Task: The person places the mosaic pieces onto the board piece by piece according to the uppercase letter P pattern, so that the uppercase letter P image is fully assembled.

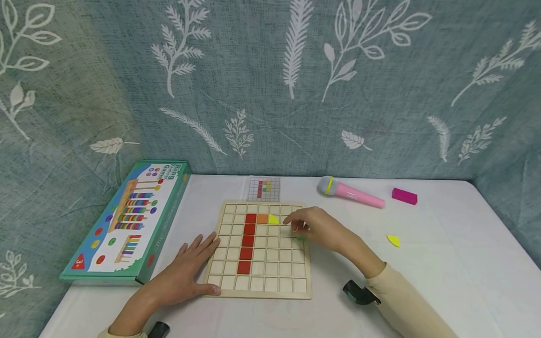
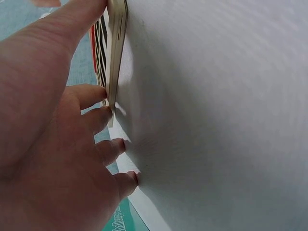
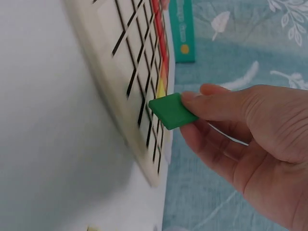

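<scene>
A wooden grid board (image 1: pixel 276 277) lies on the white table with a column of red tiles (image 1: pixel 246 241), an orange tile (image 1: pixel 262 218) and a yellow tile (image 1: pixel 273 219) set in it. My left hand (image 1: pixel 186 272) lies flat with straight fingers (image 2: pixel 98 118) on the table against the board's left edge (image 2: pixel 117 53). My right hand (image 1: pixel 314 227) hovers over the board's right side and pinches a green square tile (image 3: pixel 171 110) between thumb and fingers, just above the grid (image 3: pixel 139 62).
A pattern card (image 1: pixel 264 188) lies behind the board. A pink toy microphone (image 1: pixel 351 191), a magenta block (image 1: pixel 404 195) and a loose yellow piece (image 1: pixel 393 240) sit on the right. A green game box (image 1: pixel 127 220) lies at the left. A patterned cloth hangs behind.
</scene>
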Tool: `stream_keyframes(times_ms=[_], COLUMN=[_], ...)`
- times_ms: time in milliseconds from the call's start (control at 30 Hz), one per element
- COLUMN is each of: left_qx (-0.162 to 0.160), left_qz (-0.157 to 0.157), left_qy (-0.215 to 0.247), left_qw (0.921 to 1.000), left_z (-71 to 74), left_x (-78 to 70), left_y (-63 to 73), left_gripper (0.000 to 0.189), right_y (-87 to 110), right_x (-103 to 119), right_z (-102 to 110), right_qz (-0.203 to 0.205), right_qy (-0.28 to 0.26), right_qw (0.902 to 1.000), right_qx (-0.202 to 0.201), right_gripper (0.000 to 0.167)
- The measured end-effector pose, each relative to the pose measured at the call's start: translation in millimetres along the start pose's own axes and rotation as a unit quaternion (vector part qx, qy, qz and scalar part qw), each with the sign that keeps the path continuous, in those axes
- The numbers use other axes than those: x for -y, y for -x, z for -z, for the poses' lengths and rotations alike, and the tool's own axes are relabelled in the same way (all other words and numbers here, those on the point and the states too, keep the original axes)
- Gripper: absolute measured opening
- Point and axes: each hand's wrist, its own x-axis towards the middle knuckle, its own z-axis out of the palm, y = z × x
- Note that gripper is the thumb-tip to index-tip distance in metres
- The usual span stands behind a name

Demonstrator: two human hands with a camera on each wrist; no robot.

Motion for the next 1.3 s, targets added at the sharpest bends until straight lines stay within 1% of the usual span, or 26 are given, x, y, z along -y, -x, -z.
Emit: stream_keyframes(times_ms=[167, 367, 467, 567, 700, 900, 1067, 1300], left_qx=[0.000, -0.003, -0.003, -0.003, -0.003, 0.000, 0.000, 0.000], left_qz=[0.001, -0.001, -0.002, 0.000, 0.000, 0.001, 0.002, 0.003], left_qy=[0.001, 0.000, -0.001, -0.002, -0.003, 0.000, 0.002, 0.003], left_qw=[1.0000, 1.0000, 1.0000, 1.0000, 1.0000, 1.0000, 1.0000, 1.0000], left_z=[-0.9, -1.4, -1.4, -1.5, -1.3, -0.7, -0.1, 0.3], left_x=[0.2, 1.0, 1.4, 1.6, 1.5, 0.6, 0.1, -0.1], left_y=[-0.3, 0.3, 0.4, 0.4, 0.3, 0.1, 0.5, 0.8], left_gripper=[0.111, 0.112, 0.112, 0.112, 0.111, 0.111, 0.110, 0.111], right_y=[-14.2, -28.6, -34.3, -40.2, -46.8, -48.6, -46.9, -48.1], right_x=[10.8, 16.1, 19.4, 23.4, 27.9, 30.0, 29.7, 29.1], right_z=[-7.2, -21.6, -28.2, -34.7, -43.8, -55.4, -59.4, -60.3], right_qz=[0.019, 0.023, 0.023, 0.023, 0.023, -0.001, -0.005, -0.006], right_qy=[0.002, -0.038, -0.054, -0.069, -0.073, -0.066, -0.066, -0.052], right_qw=[0.9998, 0.9990, 0.9983, 0.9972, 0.9964, 0.9970, 0.9969, 0.9982], right_qx=[0.000, 0.008, -0.001, -0.018, -0.035, -0.040, -0.042, -0.030], right_gripper=[0.028, 0.027, 0.026, 0.024, 0.021, 0.017, 0.017, 0.018])
